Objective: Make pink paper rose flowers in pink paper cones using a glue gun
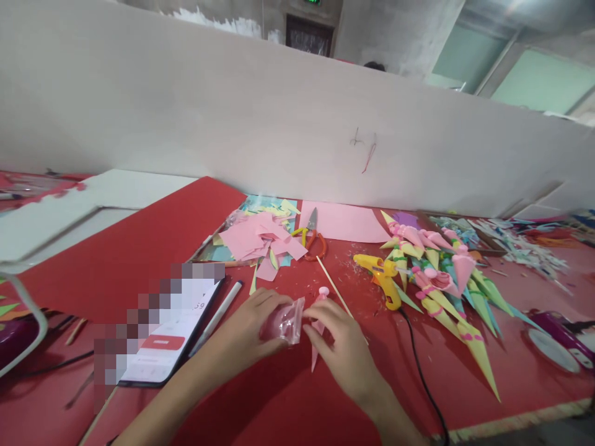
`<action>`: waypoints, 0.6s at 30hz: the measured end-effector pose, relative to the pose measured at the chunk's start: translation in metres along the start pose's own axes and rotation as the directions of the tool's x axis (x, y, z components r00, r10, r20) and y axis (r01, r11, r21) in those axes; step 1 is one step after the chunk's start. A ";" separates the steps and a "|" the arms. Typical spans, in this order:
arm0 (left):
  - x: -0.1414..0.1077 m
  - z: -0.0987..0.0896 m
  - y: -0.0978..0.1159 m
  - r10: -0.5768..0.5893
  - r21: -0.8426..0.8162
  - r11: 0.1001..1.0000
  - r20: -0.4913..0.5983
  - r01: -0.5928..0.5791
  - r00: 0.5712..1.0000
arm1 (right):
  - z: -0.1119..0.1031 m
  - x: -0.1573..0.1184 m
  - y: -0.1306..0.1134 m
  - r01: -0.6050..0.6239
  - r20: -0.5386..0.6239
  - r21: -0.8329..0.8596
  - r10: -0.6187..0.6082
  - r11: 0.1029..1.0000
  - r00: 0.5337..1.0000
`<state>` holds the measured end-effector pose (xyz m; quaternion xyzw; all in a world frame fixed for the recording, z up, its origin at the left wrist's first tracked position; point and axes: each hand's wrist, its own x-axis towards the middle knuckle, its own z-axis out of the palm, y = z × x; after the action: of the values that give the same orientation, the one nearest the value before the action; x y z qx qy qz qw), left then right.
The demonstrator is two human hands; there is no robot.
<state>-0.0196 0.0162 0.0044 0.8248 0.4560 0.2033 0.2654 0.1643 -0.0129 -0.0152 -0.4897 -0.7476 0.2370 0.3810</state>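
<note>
A small clear plastic bag [289, 322] is held between the thumb and fingers of my left hand [261, 323], its open-looking edge turned right. The thumb and fingertips of my right hand [337, 337] come together at that edge of the bag. Under and beside my right hand lies a pink paper cone [316, 356] with a small round pink top, partly hidden by the fingers. A thin wooden stick [333, 286] lies slantwise just behind my right hand.
A yellow glue gun [383, 275] with a black cord lies right, beside many paper cones [465, 322]. Scissors [313, 238] and pink paper pieces [260, 238] lie behind the hands. A phone [174, 334] and a white pen [218, 316] are at left. A grey partition [279, 124] stands behind.
</note>
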 end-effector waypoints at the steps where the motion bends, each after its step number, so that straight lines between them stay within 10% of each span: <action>1: -0.001 -0.001 0.004 -0.004 -0.056 0.998 -0.003 0.004 1.000 | 0.001 0.000 -0.001 0.003 -0.009 0.044 -0.003 0.999 1.000; 8: -0.001 0.003 0.006 0.041 -0.140 0.989 -0.019 -0.043 0.999 | 0.001 -0.003 -0.012 0.004 -0.163 0.328 0.052 0.945 0.985; 18: -0.004 0.013 0.001 0.055 -0.114 0.992 -0.007 -0.056 0.998 | 0.001 -0.004 -0.013 -0.082 -0.034 0.550 0.120 0.831 0.992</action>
<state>-0.0133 0.0094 -0.0051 0.8202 0.4210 0.2378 0.3056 0.1574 -0.0221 -0.0078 -0.4069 -0.6087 0.4438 0.5166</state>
